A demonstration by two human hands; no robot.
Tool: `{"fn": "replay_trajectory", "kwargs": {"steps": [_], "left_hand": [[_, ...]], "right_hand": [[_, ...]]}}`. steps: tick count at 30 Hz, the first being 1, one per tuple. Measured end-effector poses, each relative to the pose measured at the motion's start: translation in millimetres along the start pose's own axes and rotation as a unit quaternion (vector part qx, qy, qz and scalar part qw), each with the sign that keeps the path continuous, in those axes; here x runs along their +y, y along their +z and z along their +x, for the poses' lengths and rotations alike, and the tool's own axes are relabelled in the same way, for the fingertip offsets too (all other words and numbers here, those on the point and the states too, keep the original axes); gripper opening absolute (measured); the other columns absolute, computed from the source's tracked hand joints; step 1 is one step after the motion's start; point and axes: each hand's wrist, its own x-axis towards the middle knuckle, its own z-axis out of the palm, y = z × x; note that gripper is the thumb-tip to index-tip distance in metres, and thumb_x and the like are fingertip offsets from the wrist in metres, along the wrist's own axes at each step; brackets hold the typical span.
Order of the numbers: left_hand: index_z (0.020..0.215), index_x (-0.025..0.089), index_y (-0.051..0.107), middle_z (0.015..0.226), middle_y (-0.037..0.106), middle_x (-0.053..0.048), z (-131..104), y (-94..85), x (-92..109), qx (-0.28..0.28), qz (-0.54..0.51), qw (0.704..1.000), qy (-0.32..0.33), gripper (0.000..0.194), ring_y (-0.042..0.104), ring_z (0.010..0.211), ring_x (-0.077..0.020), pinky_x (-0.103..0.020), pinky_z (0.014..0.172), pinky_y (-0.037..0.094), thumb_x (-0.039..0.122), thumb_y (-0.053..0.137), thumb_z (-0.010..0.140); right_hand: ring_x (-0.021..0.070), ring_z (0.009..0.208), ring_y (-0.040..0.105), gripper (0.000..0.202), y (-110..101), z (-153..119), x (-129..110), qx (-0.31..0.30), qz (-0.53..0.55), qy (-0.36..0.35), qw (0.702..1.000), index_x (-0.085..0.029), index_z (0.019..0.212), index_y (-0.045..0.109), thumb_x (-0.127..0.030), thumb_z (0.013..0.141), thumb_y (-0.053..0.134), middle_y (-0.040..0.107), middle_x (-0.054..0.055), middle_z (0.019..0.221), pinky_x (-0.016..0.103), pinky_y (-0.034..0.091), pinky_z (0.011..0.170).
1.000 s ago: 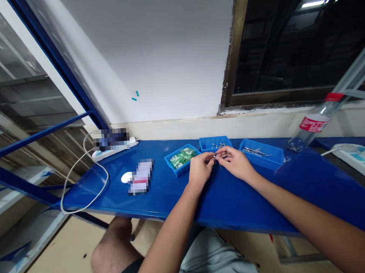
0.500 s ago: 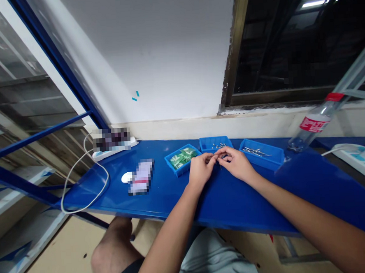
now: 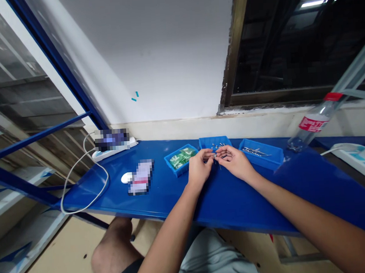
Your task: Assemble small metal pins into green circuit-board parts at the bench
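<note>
My left hand (image 3: pixel 199 165) and my right hand (image 3: pixel 234 161) meet fingertip to fingertip above the table. Both are closed in a pinch on a small shiny part (image 3: pixel 215 155), too small to tell its kind. A thin pin-like bit (image 3: pixel 220 166) pokes out below my right fingers. Just left of my left hand stands a blue tray (image 3: pixel 176 172) of green-and-clear small packets (image 3: pixel 183 157). Behind my hands, a second blue tray (image 3: pixel 212 141) contains small metal pieces. To the right, a third blue tray (image 3: pixel 266 161) holds thin metal rods (image 3: pixel 257 151).
On the left of the blue table (image 3: pixel 161 197) lie a blurred-out phone-like object (image 3: pixel 141 178), a white oval object (image 3: pixel 127 177) and a looping white cable (image 3: pixel 107 186). A power strip (image 3: pixel 115 150) sits behind them. A plastic bottle (image 3: pixel 313 124) leans at the right.
My fingertips have shifted slightly and parted a little, so the small shiny part shows between them. The trays and other objects stay in place.
</note>
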Motion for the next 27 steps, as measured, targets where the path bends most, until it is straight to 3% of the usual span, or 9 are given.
{"fn": "replay_trajectory", "kwargs": {"steps": [3, 6, 10, 15, 18, 21, 27], "left_hand": [[0.118, 0.018, 0.071, 0.103, 0.082, -0.008, 0.3, -0.1, -0.4, 0.010, 0.010, 1.000, 0.007, 0.027, 0.080, 0.093, -0.0200, -0.035, 0.089, 0.065, 0.009, 0.066, 0.093], [0.116, 0.019, 0.073, 0.108, 0.081, -0.009, -0.4, -0.3, -2.2, -0.005, 0.079, 0.996, 0.039, 0.023, 0.078, 0.098, -0.0220, -0.038, 0.094, 0.064, 0.014, 0.066, 0.094], [0.114, 0.019, 0.077, 0.127, 0.076, -0.011, -3.7, 1.8, -6.1, -0.103, 0.201, 0.966, 0.125, 0.021, 0.070, 0.122, -0.0264, -0.043, 0.112, 0.054, 0.023, 0.063, 0.099], [0.128, 0.022, 0.075, 0.141, 0.070, -0.010, -7.1, 7.0, -10.9, -0.206, 0.287, 0.919, 0.175, 0.031, 0.057, 0.142, -0.0288, -0.048, 0.121, 0.045, 0.028, 0.060, 0.101], [0.122, 0.022, 0.078, 0.136, 0.073, -0.009, -6.1, 8.1, -13.0, -0.234, 0.309, 0.904, 0.179, 0.028, 0.064, 0.133, -0.0279, -0.047, 0.117, 0.048, 0.025, 0.059, 0.101], [0.114, 0.019, 0.079, 0.127, 0.077, -0.008, -4.1, 7.2, -13.6, -0.235, 0.295, 0.908, 0.183, 0.024, 0.070, 0.121, -0.0254, -0.041, 0.112, 0.052, 0.021, 0.059, 0.101], [0.110, 0.020, 0.078, 0.113, 0.080, -0.010, -4.2, 3.9, -5.6, -0.196, 0.260, 0.933, 0.152, 0.017, 0.074, 0.107, -0.0263, -0.041, 0.104, 0.056, 0.022, 0.070, 0.095]], "right_hand": [[0.0209, 0.083, 0.071, 0.024, -0.7, 0.5, -3.7, 0.004, -0.044, -0.025, 0.999, -0.022, 0.107, 0.067, -0.032, 0.085, 0.073, 0.072, 0.007, 0.097, 0.035, 0.060, 0.071], [0.0212, 0.081, 0.069, 0.020, -5.9, 5.3, -6.0, 0.033, -0.157, -0.093, 0.983, -0.022, 0.110, 0.068, -0.027, 0.090, 0.066, 0.072, 0.007, 0.100, 0.036, 0.058, 0.071], [0.0272, 0.100, 0.067, 0.016, -18.4, 17.7, -1.9, 0.053, -0.321, -0.195, 0.925, -0.022, 0.107, 0.069, -0.021, 0.096, 0.057, 0.073, 0.009, 0.103, 0.043, 0.055, 0.092], [0.0317, 0.107, 0.061, 0.023, -27.7, 28.2, 8.4, 0.060, -0.450, -0.183, 0.872, -0.020, 0.113, 0.072, -0.021, 0.099, 0.054, 0.075, 0.012, 0.108, 0.046, 0.048, 0.098], [0.0334, 0.108, 0.058, 0.024, -27.7, 28.0, 10.7, 0.055, -0.495, -0.160, 0.852, -0.020, 0.112, 0.075, -0.024, 0.100, 0.054, 0.076, 0.013, 0.107, 0.047, 0.046, 0.095], [0.0348, 0.108, 0.056, 0.025, -26.5, 25.0, 9.4, 0.046, -0.520, -0.151, 0.840, -0.020, 0.110, 0.077, -0.027, 0.101, 0.054, 0.076, 0.013, 0.107, 0.048, 0.045, 0.093], [0.0355, 0.110, 0.057, 0.023, -25.1, 19.9, 4.0, 0.055, -0.470, -0.178, 0.863, -0.022, 0.112, 0.076, -0.027, 0.099, 0.057, 0.075, 0.012, 0.108, 0.053, 0.047, 0.095]]}}
